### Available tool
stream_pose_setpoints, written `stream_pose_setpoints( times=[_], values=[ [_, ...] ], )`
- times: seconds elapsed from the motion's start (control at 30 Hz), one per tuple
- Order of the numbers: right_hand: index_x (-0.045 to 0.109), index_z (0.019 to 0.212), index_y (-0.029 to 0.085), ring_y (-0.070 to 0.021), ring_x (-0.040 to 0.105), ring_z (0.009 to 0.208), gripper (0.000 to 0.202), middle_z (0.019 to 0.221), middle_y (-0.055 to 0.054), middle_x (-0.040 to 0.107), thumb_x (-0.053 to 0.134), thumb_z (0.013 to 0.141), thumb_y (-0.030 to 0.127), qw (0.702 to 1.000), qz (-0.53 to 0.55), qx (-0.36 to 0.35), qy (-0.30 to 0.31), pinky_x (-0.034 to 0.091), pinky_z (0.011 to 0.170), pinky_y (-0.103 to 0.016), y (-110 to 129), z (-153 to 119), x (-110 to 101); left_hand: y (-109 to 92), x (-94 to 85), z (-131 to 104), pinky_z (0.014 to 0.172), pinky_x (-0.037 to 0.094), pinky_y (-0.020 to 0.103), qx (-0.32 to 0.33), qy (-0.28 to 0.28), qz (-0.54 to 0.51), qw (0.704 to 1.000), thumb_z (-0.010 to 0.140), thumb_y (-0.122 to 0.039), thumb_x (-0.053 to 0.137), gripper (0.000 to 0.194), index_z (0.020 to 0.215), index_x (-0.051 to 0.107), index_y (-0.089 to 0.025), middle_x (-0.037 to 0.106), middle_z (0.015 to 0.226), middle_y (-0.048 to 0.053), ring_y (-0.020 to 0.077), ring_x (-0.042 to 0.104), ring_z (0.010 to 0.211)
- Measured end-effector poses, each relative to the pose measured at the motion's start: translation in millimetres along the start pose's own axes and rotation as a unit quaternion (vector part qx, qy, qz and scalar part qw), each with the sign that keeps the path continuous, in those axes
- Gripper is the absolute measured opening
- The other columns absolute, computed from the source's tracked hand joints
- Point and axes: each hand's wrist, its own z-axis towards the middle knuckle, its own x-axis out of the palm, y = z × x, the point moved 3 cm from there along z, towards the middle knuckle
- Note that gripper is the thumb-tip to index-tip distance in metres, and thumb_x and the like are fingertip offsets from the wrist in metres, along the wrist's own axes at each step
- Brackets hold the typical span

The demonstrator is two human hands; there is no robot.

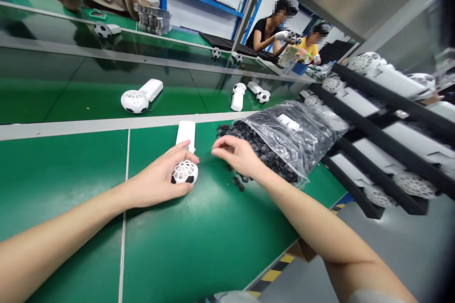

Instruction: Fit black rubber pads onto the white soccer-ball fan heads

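A white fan with a football-patterned round head (185, 172) lies on the green table (213, 236), its white handle pointing away from me. My left hand (161, 175) is wrapped round the head, thumb on the near side and fingers over the far side. To the right, my right hand (238, 154) hovers beside the mouth of a clear plastic bag (302, 137) full of small black pieces (277, 156). Its thumb and forefinger are pinched together; anything between them is too small to make out. A few black pieces (239, 183) lie loose below that hand.
Beyond the pale ledge (71, 128), more football fans (135, 101) rest on a green surface. A black rack (377, 151) holding white fans stands at the right, close to the bag. People sit across the line at the back.
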Motion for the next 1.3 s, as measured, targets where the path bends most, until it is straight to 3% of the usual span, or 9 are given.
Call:
stream_pose_setpoints(
  times=[0.1,0.2,0.3,0.43,0.53,0.73,0.93,1.1,1.3],
  values=[
    [0.066,0.082,0.018,-0.0144,0.058,0.078,0.009,0.083,-0.003,0.065,0.057,0.08,0.019,0.987,-0.151,-0.009,-0.053,0.045,0.077,-0.028,-17.2,8.8,-20.6,2.0,-2.2,0.7,0.104,0.027,0.046,-0.002,0.009,-0.001,1.0,0.07,-0.041,0.06,0.038,0.101,0.049,-0.023,0.029,0.143,0.009,0.028,0.018,0.135],
    [0.068,0.088,0.019,-0.0179,0.057,0.09,0.014,0.092,-0.005,0.066,0.056,0.082,0.019,0.967,-0.25,-0.042,0.007,0.043,0.084,-0.03,-26.5,17.6,-18.7,2.6,-2.5,1.9,0.106,0.025,0.044,0.027,0.022,-0.011,0.999,0.071,-0.038,0.06,0.031,0.097,0.049,-0.024,0.045,0.131,0.006,0.0246,0.018,0.135],
    [0.068,0.094,0.018,-0.0198,0.055,0.096,0.017,0.098,-0.008,0.064,0.055,0.083,0.021,0.954,-0.293,-0.038,0.043,0.043,0.085,-0.031,-31.1,24.8,-10.8,4.9,-3.9,1.7,0.107,0.023,0.043,0.043,0.036,-0.017,0.998,0.07,-0.033,0.06,0.031,0.097,0.048,-0.025,0.043,0.128,0.003,0.0242,0.021,0.133],
    [0.066,0.087,0.017,-0.0168,0.057,0.085,0.011,0.09,-0.006,0.062,0.059,0.079,0.016,0.962,-0.261,-0.016,0.072,0.044,0.077,-0.028,-32.2,28.8,-10.8,14.3,-16.4,0.9,0.098,0.036,0.042,-0.037,-0.003,0.005,0.999,0.06,-0.036,0.066,0.052,0.107,0.045,-0.024,0.036,0.123,0.006,0.0281,0.04,0.117],
    [0.063,0.084,0.016,-0.0136,0.056,0.071,0.009,0.077,-0.002,0.06,0.061,0.075,0.012,0.973,-0.217,-0.006,0.076,0.044,0.067,-0.025,-26.7,23.0,-16.5,20.7,-28.4,0.4,0.085,0.045,0.035,-0.091,0.029,0.006,0.995,0.061,-0.041,0.065,0.054,0.109,0.046,-0.025,0.04,0.114,0.004,0.0237,0.051,0.1],
    [0.063,0.086,0.019,-0.0132,0.058,0.078,0.011,0.083,-0.002,0.062,0.053,0.081,0.014,0.987,-0.122,-0.057,0.092,0.044,0.074,-0.026,13.8,-3.4,-11.7,22.5,-42.8,-2.1,0.075,0.045,0.026,-0.027,0.097,0.014,0.995,0.064,-0.03,0.061,0.054,0.116,0.046,-0.029,0.044,0.117,0.0,0.0189,0.054,0.092],
    [0.056,0.083,0.017,-0.0116,0.055,0.07,0.003,0.078,-0.001,0.061,0.053,0.082,0.016,0.982,-0.053,-0.086,0.157,0.044,0.065,-0.023,47.6,-12.7,16.4,19.3,-38.3,-3.3,0.069,0.044,0.024,-0.022,0.093,0.018,0.995,0.064,-0.023,0.055,0.054,0.117,0.045,-0.027,0.043,0.117,0.002,0.0158,0.055,0.083],
    [0.058,0.083,0.017,-0.0114,0.056,0.075,0.004,0.082,-0.001,0.062,0.054,0.082,0.015,0.983,0.014,-0.132,0.125,0.044,0.071,-0.023,48.1,-4.2,35.3,16.1,-33.5,-3.5,0.088,0.04,0.028,-0.016,0.049,0.016,0.999,0.063,-0.024,0.059,0.05,0.112,0.048,-0.025,0.044,0.113,0.002,0.0194,0.049,0.102],
    [0.061,0.083,0.017,-0.0123,0.056,0.075,0.007,0.08,-0.002,0.062,0.055,0.081,0.015,0.985,0.026,-0.135,0.108,0.044,0.07,-0.025,48.4,-4.3,44.1,17.9,-28.2,-2.6,0.088,0.041,0.03,-0.019,0.025,0.002,0.999,0.063,-0.026,0.06,0.047,0.109,0.049,-0.025,0.044,0.111,0.002,0.0206,0.05,0.101]
  ],
)
